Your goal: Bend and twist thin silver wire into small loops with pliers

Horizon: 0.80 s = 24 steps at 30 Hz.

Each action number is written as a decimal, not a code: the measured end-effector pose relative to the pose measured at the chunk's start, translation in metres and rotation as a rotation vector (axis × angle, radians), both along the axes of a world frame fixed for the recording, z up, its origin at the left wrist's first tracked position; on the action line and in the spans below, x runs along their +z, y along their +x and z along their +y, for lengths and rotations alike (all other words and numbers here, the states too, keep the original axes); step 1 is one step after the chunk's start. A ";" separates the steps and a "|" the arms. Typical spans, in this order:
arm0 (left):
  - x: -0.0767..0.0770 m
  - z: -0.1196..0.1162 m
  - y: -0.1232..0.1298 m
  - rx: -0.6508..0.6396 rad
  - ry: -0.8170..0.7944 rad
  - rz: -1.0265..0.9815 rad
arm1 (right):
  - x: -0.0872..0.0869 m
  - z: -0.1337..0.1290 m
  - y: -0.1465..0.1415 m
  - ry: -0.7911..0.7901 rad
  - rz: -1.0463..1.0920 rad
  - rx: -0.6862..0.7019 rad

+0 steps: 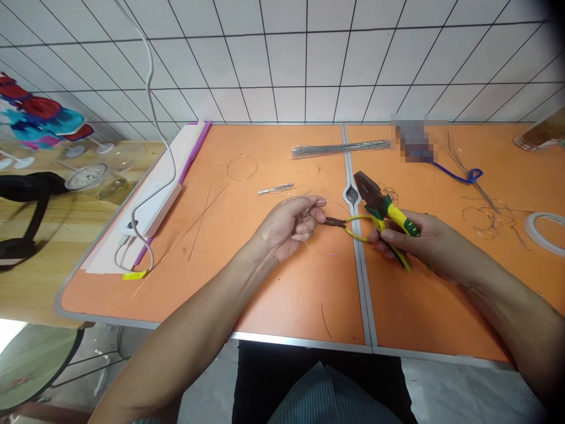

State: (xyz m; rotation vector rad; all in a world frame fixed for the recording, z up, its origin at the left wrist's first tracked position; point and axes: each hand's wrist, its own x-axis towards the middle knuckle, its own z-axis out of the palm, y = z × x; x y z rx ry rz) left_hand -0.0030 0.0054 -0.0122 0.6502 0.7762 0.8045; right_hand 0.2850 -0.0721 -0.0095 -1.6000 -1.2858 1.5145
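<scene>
My left hand point(295, 224) is closed, with its fingertips pinching a thin wire bent into a loop point(338, 205). The wire is so fine that parts of it fade against the orange table. In my right hand point(410, 238) are combination pliers point(375, 197) with yellow-and-green handles, their dark jaws pointing up and away. Small pliers point(358, 218) with dark jaws and slim yellow handles span the gap between both hands. Their tips come close to my left fingers; whether they touch is unclear. The handle ends reach my right fingers, which partly hide them.
A bundle of straight wires point(339, 148) lies at the back, with a shorter bundle point(276, 189) nearer. A wire ring point(242, 168) rests on the left. A white power strip point(154, 215) with a cable stands left. Tangled wire point(481, 218), a white roll point(545, 229) and a cup point(541, 129) are right.
</scene>
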 end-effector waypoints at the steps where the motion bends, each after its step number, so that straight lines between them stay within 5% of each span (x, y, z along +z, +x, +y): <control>1: 0.000 0.000 0.000 -0.012 -0.020 -0.005 | 0.000 0.000 -0.002 0.046 -0.077 0.017; 6: 0.005 -0.002 0.004 -0.006 -0.061 0.034 | -0.004 -0.001 -0.012 0.382 -0.449 0.100; 11: 0.005 -0.003 0.006 0.015 -0.070 0.060 | -0.006 -0.005 -0.012 0.465 -0.531 0.136; 17: 0.002 -0.004 0.007 -0.135 -0.056 0.004 | 0.005 -0.002 -0.013 0.358 -0.525 0.013; 24: 0.006 -0.013 0.011 -0.183 -0.064 0.003 | 0.006 -0.002 -0.047 0.231 -0.141 -0.095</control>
